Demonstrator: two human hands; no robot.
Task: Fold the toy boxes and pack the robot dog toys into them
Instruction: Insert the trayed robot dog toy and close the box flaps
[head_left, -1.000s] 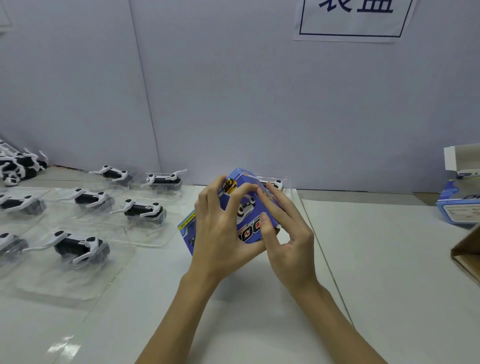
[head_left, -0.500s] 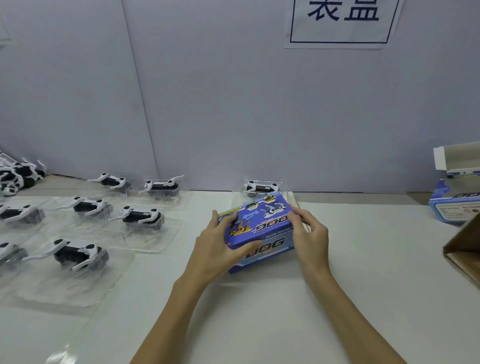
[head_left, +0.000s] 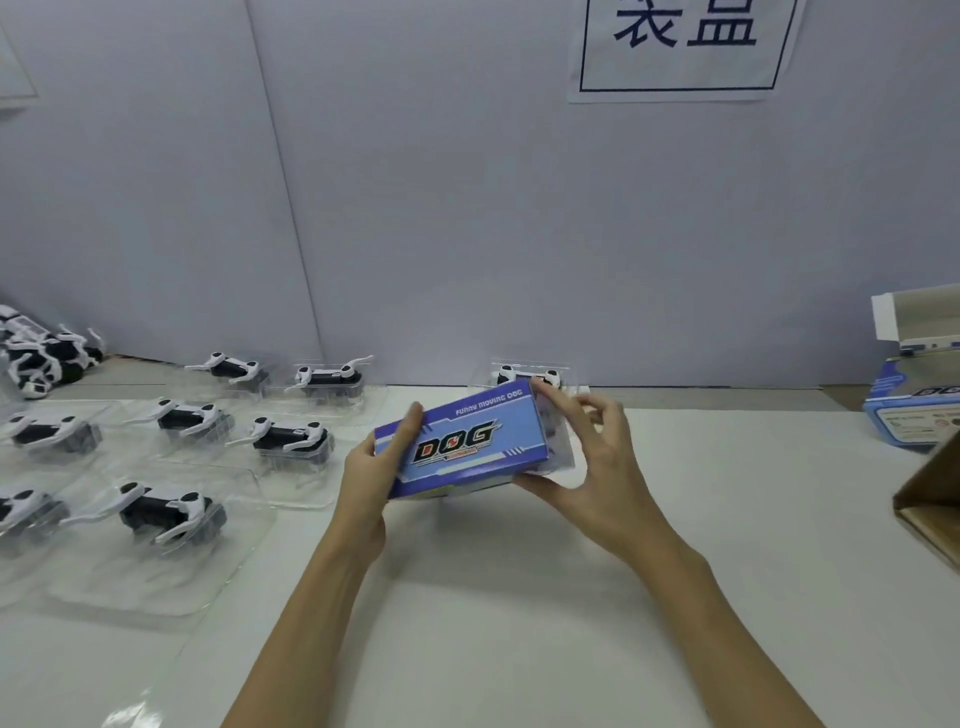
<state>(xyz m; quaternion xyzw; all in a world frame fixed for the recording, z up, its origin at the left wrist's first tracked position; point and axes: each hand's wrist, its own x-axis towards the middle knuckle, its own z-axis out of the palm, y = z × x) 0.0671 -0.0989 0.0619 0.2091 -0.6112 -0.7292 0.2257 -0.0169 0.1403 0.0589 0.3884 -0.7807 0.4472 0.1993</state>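
Observation:
A blue toy box printed "DOG" is held just above the white table, tilted with its long printed face toward me. My left hand grips its left end, thumb on the top edge. My right hand grips the right end, where a clear plastic part shows at the box's opening. Several black-and-white robot dog toys in clear plastic trays lie to the left, such as one near the front and one close to the box. Another dog sits right behind the box.
A second blue box with its white lid flap raised stands at the far right. A brown cardboard carton's corner juts in at the right edge. A loose pile of dogs lies far left. A grey partition wall runs behind the table.
The box has been turned from standing on end to lying lengthwise, then rotated so its "DOG" face points at me. Both hands slid out to its two ends.

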